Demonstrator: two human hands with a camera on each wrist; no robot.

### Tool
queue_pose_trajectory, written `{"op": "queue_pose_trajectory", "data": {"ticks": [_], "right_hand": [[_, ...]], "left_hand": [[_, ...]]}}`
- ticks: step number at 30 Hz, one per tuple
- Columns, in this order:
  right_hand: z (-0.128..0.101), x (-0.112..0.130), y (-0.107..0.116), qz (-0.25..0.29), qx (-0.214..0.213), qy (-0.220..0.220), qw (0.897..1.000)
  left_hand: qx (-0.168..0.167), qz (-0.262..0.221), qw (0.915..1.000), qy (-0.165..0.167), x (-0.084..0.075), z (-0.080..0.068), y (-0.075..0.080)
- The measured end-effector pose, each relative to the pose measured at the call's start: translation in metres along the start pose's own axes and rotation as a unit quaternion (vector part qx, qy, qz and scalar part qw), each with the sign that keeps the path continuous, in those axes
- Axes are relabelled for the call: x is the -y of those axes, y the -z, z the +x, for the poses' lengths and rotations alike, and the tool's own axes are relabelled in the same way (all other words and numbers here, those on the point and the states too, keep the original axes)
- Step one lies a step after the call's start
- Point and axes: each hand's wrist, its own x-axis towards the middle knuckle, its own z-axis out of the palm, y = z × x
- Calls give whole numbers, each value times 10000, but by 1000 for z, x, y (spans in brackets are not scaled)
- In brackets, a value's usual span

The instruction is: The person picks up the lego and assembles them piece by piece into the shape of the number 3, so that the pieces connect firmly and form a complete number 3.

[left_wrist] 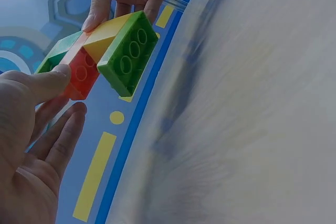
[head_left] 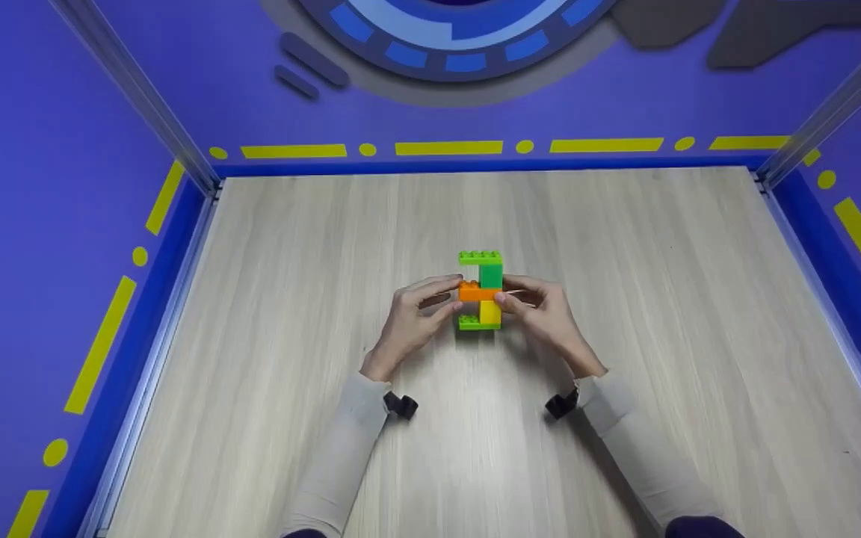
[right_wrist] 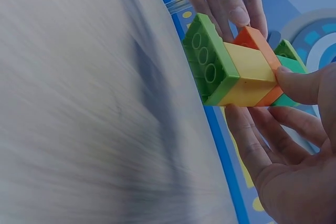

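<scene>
Above the table, a toy brick stack is held between both hands. From the top it has a light green brick, a dark green brick, an orange brick, a yellow brick and a green brick with its hollow underside showing. My right hand grips the stack from the right, thumb on the orange brick and fingers behind. At the orange brick's left end, my left hand pinches with thumb and index finger; its other fingers extend below, off the bricks.
A light wood-grain table lies under the hands. Blue panels with yellow marks stand behind and at both sides, joined by metal posts. Each wrist carries a small black camera.
</scene>
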Motion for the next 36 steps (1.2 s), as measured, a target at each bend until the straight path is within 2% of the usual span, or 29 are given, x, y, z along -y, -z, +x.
{"op": "queue_pose_trajectory", "data": {"ticks": [8, 14, 23, 29, 36], "right_hand": [[3, 2, 4, 116, 62, -68, 9999], [4, 3, 7, 156, 112, -156, 9997], [4, 5, 9, 96, 197, -201, 9996], [6, 4, 9, 54, 58, -202, 9998], [9, 4, 9, -242, -27, -82, 9997]], "left_hand": [[32, 140, 9997, -197, 0, 8, -1], [14, 213, 9995, -226, 0, 11, -1], [134, 237, 9996, 97, 1, 14, -3], [194, 390, 9988, 241, 1, 18, -5], [276, 422, 9979, 418, 4, 23, -7]]}}
